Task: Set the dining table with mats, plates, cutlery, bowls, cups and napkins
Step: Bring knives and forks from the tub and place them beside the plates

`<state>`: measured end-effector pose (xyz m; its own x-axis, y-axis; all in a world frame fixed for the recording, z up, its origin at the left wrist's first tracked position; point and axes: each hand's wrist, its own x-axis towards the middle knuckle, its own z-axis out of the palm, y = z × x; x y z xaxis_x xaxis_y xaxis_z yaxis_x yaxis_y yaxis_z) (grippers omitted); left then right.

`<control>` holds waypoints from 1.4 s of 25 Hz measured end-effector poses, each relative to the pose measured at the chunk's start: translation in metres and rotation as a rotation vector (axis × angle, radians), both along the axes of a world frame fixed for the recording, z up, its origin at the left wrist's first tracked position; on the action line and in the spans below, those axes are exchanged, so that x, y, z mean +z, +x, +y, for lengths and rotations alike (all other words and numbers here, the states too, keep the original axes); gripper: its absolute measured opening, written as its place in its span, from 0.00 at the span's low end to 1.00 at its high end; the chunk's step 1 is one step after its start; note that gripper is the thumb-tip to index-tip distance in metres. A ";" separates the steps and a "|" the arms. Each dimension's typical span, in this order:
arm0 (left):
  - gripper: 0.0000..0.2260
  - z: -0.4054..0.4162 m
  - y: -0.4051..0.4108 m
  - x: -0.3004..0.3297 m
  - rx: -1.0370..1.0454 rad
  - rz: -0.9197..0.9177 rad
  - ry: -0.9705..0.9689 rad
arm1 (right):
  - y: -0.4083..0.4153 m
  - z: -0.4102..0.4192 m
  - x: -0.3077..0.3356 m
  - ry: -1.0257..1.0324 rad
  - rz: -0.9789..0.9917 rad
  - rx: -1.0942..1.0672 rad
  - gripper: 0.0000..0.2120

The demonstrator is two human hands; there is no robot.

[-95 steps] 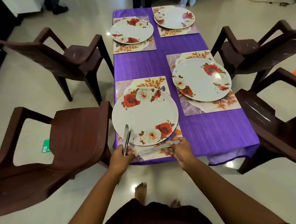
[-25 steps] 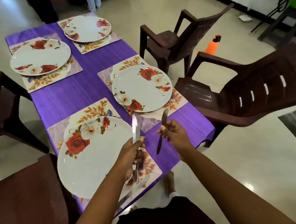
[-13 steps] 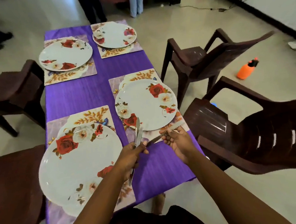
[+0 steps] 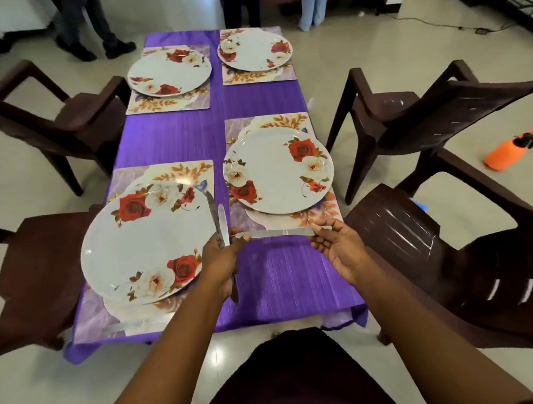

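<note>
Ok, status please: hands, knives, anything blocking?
Left hand grips two knives, blades up. Right hand pinches one knife, laid flat between both hands. Four plates on mats; nothing blocking.

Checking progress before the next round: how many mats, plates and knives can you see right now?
Mats: 4
Plates: 4
Knives: 4; left hand holds two, right hand holds one, one lies on the near-left mat
Total: 12

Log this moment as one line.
left hand: grips two knives | right hand: holds one knife level by near-right placemat
</note>
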<state>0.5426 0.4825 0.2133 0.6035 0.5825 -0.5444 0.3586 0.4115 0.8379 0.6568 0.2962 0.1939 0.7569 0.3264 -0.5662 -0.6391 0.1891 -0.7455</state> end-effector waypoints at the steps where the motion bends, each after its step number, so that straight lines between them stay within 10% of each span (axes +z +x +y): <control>1: 0.06 -0.009 -0.007 -0.001 0.020 -0.011 -0.004 | -0.005 -0.008 -0.001 -0.011 -0.006 0.006 0.07; 15: 0.12 -0.169 -0.051 -0.007 0.001 -0.021 -0.110 | -0.062 -0.092 0.041 -0.265 -0.200 0.341 0.09; 35: 0.05 -0.583 0.176 0.028 -0.178 -0.151 -0.029 | 0.105 -0.533 0.085 -0.900 -0.612 0.572 0.11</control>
